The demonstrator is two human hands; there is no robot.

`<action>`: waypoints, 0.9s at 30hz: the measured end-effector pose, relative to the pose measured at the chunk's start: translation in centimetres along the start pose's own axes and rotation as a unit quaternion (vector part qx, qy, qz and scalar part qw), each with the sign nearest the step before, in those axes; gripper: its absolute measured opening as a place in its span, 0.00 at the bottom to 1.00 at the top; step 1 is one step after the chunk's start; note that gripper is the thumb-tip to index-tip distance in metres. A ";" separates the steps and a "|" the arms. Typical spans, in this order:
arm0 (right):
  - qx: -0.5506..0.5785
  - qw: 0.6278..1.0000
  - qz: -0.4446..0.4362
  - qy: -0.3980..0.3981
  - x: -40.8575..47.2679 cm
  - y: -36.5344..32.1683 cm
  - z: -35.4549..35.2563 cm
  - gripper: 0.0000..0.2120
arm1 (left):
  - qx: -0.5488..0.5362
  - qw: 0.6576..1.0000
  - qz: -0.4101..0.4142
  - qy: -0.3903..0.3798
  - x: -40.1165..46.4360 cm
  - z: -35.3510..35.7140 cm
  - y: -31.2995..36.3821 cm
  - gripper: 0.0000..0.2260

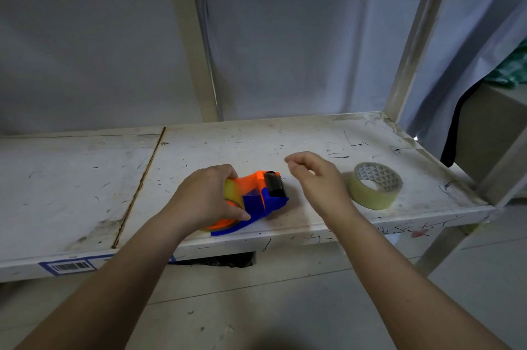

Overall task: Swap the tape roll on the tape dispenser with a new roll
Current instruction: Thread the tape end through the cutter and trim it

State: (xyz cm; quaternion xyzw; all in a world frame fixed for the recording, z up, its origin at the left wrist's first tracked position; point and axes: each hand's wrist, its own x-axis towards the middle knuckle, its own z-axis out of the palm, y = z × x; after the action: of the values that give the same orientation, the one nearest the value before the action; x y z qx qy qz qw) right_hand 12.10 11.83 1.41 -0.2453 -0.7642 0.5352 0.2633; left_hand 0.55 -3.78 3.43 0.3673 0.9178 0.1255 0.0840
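Left hand [209, 195] clamps the light rigid dispenser [256, 198] by its roll; right hand [316, 178] open, empty; we'd pinch the spare roll [375, 185], 3 o'clock, by its rim.

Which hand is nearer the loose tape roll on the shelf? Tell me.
Right. The right hand hovers open just left of the loose tape roll, not touching it; the left hand is farther left, gripping the tape dispenser.
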 end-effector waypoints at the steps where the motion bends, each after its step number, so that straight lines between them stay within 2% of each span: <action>1: -0.059 0.998 -0.015 -0.028 -0.1 -0.1 0.1 0.07 | 0.002 1.000 0.004 0.004 0.0 0.1 0.0 0.32; 4: -0.225 0.972 -0.001 -0.067 -0.2 0.1 0.5 0.12 | 0.016 1.000 0.015 0.015 -0.1 0.3 0.1 0.33; 8: -0.253 0.967 0.022 -0.017 -0.4 0.0 0.9 0.18 | 0.039 0.999 0.025 0.022 -0.3 0.6 0.5 0.33; 12: -0.262 0.965 0.014 0.012 -0.4 -0.1 1.1 0.10 | 0.050 0.998 0.036 0.030 -0.5 0.6 0.8 0.32; 14: -0.233 0.972 0.029 0.018 -0.4 -0.1 1.1 0.06 | 0.053 0.998 0.036 0.029 -0.5 0.6 0.9 0.32; 16: -0.199 0.979 0.054 0.013 -0.3 0.0 1.1 0.07 | 0.057 0.997 0.035 0.027 -0.5 0.6 0.9 0.33; 19: -0.066 0.990 0.122 -0.018 -0.1 -0.4 0.6 0.06 | 0.051 0.998 0.030 0.025 -0.4 0.6 0.7 0.33; 22: 0.068 0.978 0.190 -0.060 0.0 -0.8 -0.2 0.05 | 0.035 0.999 0.027 0.022 -0.2 0.6 0.4 0.33; 27: 0.125 0.948 0.281 -0.079 0.4 -0.4 -1.0 0.06 | 0.013 1.000 0.021 0.013 0.0 0.6 0.0 0.32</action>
State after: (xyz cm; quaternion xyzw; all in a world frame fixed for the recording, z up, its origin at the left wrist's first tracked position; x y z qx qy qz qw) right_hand 12.41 12.64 2.09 -0.3727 -0.6096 0.6962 0.0695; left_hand 0.73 -3.65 2.83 0.3861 0.9123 0.1204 0.0650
